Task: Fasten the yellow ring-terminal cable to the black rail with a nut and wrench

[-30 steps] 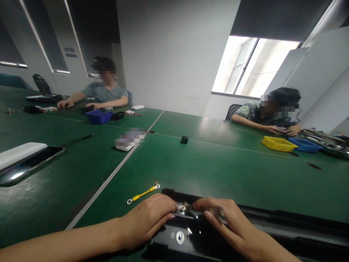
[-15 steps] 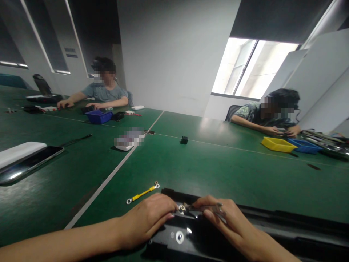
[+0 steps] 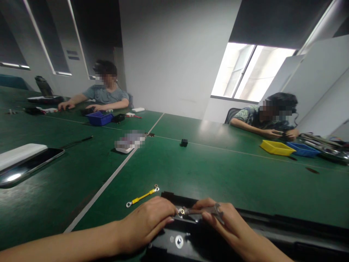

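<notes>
In my right hand [image 3: 231,222] is a small metal wrench [image 3: 209,210], gripped between thumb and fingers. Its open jaw sticks out over the hand, and its other end reaches a brass-coloured nut [image 3: 182,211] on a long black metal housing [image 3: 174,227]. From the other side, my left hand [image 3: 149,220] has its fingertips pressed together at the washer by the nut; what they pinch, if anything, is hidden. Closer to me on the housing sits a second bolt with a washer [image 3: 179,241]. A yellow cable with ring terminals [image 3: 142,197] lies on the table beyond my left hand.
The green table [image 3: 218,174] carries a phone [image 3: 35,163] and a white case [image 3: 23,154] at left. A black cube [image 3: 184,142] stands mid-table. Two people sit across, near a blue bin [image 3: 99,119], a yellow bin [image 3: 276,148] and another blue bin [image 3: 302,150].
The view has tilted slightly, so everything sits a little lower. The wrench's open jaw has turned slightly in my right hand; my left hand stays at the nut.
</notes>
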Demonstrator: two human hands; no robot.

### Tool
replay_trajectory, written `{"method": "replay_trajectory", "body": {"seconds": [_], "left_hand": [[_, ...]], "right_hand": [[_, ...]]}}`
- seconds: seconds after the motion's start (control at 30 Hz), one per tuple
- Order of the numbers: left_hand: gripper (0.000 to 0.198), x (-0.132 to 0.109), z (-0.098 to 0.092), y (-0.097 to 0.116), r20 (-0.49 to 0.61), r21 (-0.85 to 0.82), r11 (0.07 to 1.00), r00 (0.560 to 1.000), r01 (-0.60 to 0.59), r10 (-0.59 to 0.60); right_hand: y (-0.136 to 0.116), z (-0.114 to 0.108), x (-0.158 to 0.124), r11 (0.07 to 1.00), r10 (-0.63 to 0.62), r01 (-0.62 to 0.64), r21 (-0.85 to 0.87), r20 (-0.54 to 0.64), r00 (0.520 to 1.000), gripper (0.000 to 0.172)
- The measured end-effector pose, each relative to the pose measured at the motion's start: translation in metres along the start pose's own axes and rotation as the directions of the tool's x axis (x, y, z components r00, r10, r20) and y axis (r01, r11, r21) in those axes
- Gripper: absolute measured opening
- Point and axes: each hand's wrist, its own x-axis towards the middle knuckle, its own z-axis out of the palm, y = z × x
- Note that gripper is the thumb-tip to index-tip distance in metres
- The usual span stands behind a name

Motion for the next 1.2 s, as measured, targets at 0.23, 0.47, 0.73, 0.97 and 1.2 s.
{"method": "replay_trajectory", "body": {"seconds": [0.23,0.47,0.73,0.97,1.2], "left_hand": [[0.022,-0.0001,-0.0001,0.0003,0.004,0.006,1.000,1.000,-0.006,0.006],[0.022,-0.0004,0.0008,-0.0008,-0.005,0.004,1.000,1.000,-0.012,0.012],[0.023,0.0013,-0.0009,0.0004,0.000,0.000,1.000,1.000,0.001,-0.001],[0.023,0.0013,-0.0020,0.0019,0.008,0.007,1.000,1.000,0.003,-0.003],[0.023,0.0010,-0.0014,0.0018,0.007,0.010,1.000,1.000,-0.006,0.006]], "right_hand": [[-0.0021,-0.0010,0.0016,0.999,-0.003,0.003,0.036,0.000,1.000,0.028],[-0.0001,-0.0001,0.0012,1.000,-0.003,0.003,0.017,-0.014,1.000,0.029],[0.0012,0.0009,0.0000,0.996,-0.053,0.049,-0.076,-0.046,0.998,0.026],[0.0064,0.0039,-0.0016,0.990,-0.109,0.104,-0.100,-0.047,0.993,0.019],[0.0061,0.0032,-0.0012,0.983,-0.140,0.137,-0.124,-0.013,0.990,0.018]]}}
